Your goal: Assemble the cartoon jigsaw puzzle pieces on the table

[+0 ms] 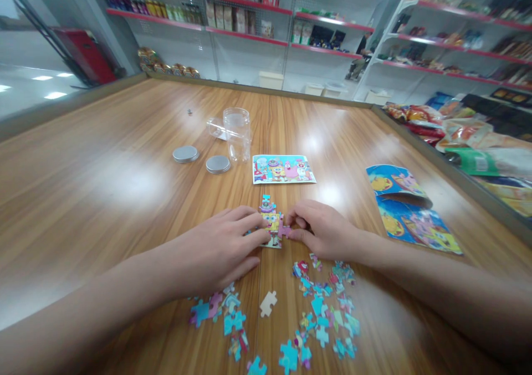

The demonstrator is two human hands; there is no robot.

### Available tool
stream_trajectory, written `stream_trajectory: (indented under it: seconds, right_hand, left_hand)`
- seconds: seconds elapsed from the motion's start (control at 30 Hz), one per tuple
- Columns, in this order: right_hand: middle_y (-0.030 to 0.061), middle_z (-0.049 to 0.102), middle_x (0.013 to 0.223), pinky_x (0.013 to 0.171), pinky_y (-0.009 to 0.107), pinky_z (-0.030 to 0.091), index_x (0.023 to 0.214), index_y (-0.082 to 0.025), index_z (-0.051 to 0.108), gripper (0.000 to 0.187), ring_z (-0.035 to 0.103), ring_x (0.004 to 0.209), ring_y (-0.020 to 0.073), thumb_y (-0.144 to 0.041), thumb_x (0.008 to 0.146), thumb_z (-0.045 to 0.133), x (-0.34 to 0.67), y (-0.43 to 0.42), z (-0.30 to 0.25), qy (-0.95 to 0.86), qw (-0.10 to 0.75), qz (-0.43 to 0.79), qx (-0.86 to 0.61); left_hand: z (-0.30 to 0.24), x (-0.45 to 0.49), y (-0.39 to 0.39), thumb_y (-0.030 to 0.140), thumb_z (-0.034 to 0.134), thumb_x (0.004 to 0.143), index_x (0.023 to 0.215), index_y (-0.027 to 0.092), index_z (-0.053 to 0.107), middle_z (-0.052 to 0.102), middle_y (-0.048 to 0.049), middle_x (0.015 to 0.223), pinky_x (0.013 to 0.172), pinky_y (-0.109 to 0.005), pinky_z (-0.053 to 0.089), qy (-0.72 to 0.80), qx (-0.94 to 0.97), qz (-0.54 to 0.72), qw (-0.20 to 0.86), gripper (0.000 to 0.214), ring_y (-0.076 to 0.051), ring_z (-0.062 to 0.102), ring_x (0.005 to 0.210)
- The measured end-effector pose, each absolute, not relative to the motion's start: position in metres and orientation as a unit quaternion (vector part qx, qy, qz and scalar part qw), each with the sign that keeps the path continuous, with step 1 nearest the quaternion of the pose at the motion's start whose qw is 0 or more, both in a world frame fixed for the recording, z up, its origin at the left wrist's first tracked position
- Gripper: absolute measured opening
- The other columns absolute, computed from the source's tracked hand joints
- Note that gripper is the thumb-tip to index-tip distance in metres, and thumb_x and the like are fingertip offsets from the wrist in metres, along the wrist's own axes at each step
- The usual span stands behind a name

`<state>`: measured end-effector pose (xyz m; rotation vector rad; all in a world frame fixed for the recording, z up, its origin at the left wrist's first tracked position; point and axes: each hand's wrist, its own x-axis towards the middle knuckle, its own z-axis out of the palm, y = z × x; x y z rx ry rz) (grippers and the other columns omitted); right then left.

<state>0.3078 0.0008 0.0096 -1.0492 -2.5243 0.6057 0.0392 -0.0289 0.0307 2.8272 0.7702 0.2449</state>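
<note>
A small joined section of jigsaw puzzle (272,223) with a yellow cartoon figure lies on the wooden table between my hands. My left hand (235,242) rests over its left side, fingers stretched out and pressing on it. My right hand (318,228) pinches a pink puzzle piece (285,230) against the section's right edge. Loose puzzle pieces (322,306), mostly blue, are scattered nearer to me on the right, and more blue pieces (235,320) lie below my left hand. One piece (268,303) shows its pale back. Behind the section lies a picture card (284,169) of cartoon figures.
Two clear plastic jars (238,134), one tipped over, stand beyond two silver lids (218,164). A blue printed sleeve (409,209) lies at the right. Bagged snacks (453,131) border the table's right edge. Stocked shelves (249,31) stand behind; a person (361,56) is partly visible there.
</note>
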Motion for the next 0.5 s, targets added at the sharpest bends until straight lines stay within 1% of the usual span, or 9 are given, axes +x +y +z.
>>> stream_trajectory:
  seconds: [0.07,0.17,0.2,0.27,0.33,0.43,0.5]
  right_hand:
    - [-0.0006,0.059,0.080,0.067,0.027,0.038,0.097,-0.018,0.063,0.010,0.050,0.069,0.0127,-0.024,0.093,0.070,0.308,0.001,0.010,-0.887,0.174,0.222,-0.367]
    - [-0.0003,0.060,0.080,0.067,0.027,0.038,0.098,-0.018,0.064,0.010,0.051,0.071,0.0129,-0.025,0.092,0.069,0.308,0.003,0.010,-0.889,0.178,0.225,-0.358]
    - [-0.0002,0.060,0.080,0.067,0.026,0.038,0.097,-0.018,0.064,0.010,0.051,0.071,0.0130,-0.025,0.092,0.069,0.309,0.003,0.011,-0.891,0.178,0.224,-0.354]
    - [0.0003,0.061,0.081,0.066,0.026,0.037,0.094,-0.017,0.063,0.011,0.051,0.072,0.0130,-0.026,0.091,0.070,0.311,0.005,0.011,-0.895,0.173,0.220,-0.347]
    - [0.0006,0.061,0.080,0.064,0.026,0.035,0.087,-0.017,0.061,0.012,0.050,0.071,0.0127,-0.025,0.090,0.069,0.313,0.007,0.011,-0.899,0.166,0.201,-0.351]
    - [-0.0001,0.058,0.072,0.062,0.027,0.031,0.075,-0.017,0.055,0.022,0.045,0.066,0.0120,-0.026,0.091,0.066,0.319,0.012,0.017,-0.902,0.146,0.146,-0.379]
    - [-0.0001,0.058,0.072,0.061,0.028,0.031,0.076,-0.017,0.056,0.022,0.046,0.065,0.0121,-0.028,0.093,0.065,0.323,0.014,0.028,-0.907,0.118,0.145,-0.378]
  left_hand:
    - [0.029,0.041,-0.029,0.026,0.061,0.097,0.131,0.019,0.058,0.061,-0.0114,0.128,0.104,-0.047,0.050,0.261,0.957,0.089,0.094,0.035,-0.029,0.055,0.121]
    - [0.027,0.042,-0.030,0.028,0.058,0.099,0.147,0.021,0.046,0.059,-0.0124,0.130,0.105,-0.049,0.048,0.264,0.958,0.078,0.079,0.051,-0.031,0.054,0.122]
    - [0.027,0.043,-0.030,0.029,0.058,0.099,0.149,0.021,0.044,0.058,-0.0126,0.130,0.104,-0.050,0.048,0.265,0.958,0.072,0.076,0.052,-0.031,0.053,0.122]
    - [0.026,0.042,-0.030,0.031,0.056,0.100,0.147,0.021,0.047,0.057,-0.0130,0.129,0.104,-0.052,0.048,0.267,0.959,0.062,0.069,0.049,-0.033,0.053,0.122]
    - [0.024,0.041,-0.030,0.032,0.055,0.100,0.145,0.021,0.049,0.057,-0.0134,0.128,0.104,-0.053,0.048,0.269,0.959,0.056,0.064,0.047,-0.033,0.052,0.122]
    - [0.023,0.040,-0.029,0.032,0.054,0.101,0.147,0.021,0.047,0.056,-0.0134,0.128,0.102,-0.052,0.049,0.269,0.960,0.053,0.061,0.048,-0.033,0.053,0.120]
    - [0.022,0.040,-0.029,0.033,0.054,0.101,0.148,0.021,0.047,0.056,-0.0131,0.127,0.101,-0.052,0.049,0.269,0.960,0.054,0.061,0.049,-0.033,0.053,0.119]
